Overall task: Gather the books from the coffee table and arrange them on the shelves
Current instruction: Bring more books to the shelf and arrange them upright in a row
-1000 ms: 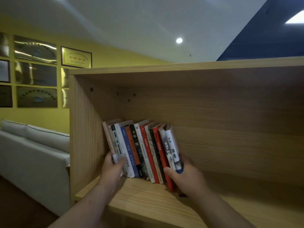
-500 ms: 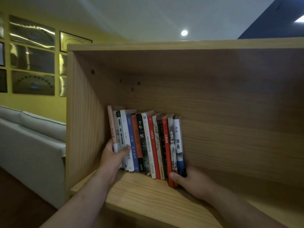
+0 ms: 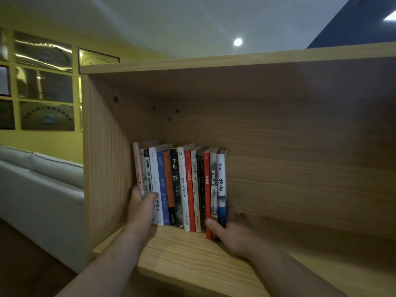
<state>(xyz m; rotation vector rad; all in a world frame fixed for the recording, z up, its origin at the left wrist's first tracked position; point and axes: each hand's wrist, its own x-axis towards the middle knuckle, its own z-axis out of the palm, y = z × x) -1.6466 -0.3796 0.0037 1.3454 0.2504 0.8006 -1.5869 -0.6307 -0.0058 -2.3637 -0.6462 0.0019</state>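
A row of several books (image 3: 182, 185) stands upright on the wooden shelf board (image 3: 192, 260), near the left wall of the compartment. My left hand (image 3: 142, 205) grips the left end of the row, thumb across the lower spines of the white books. My right hand (image 3: 232, 231) holds the right end, thumb on the red and grey spines, fingers behind the blue-and-white book (image 3: 221, 185). The two hands squeeze the row between them. A gap separates the leftmost book from the shelf's side panel (image 3: 107, 159).
The wooden compartment stretches bare to the right of the books. A white sofa (image 3: 40, 189) stands left of the shelf unit, below framed plaques (image 3: 45, 82) on a yellow wall. A round ceiling lamp (image 3: 237, 42) shines above.
The books leaned left a second ago and now stand upright. My right hand slid down to the base of the right end. My left hand stayed on the left end.
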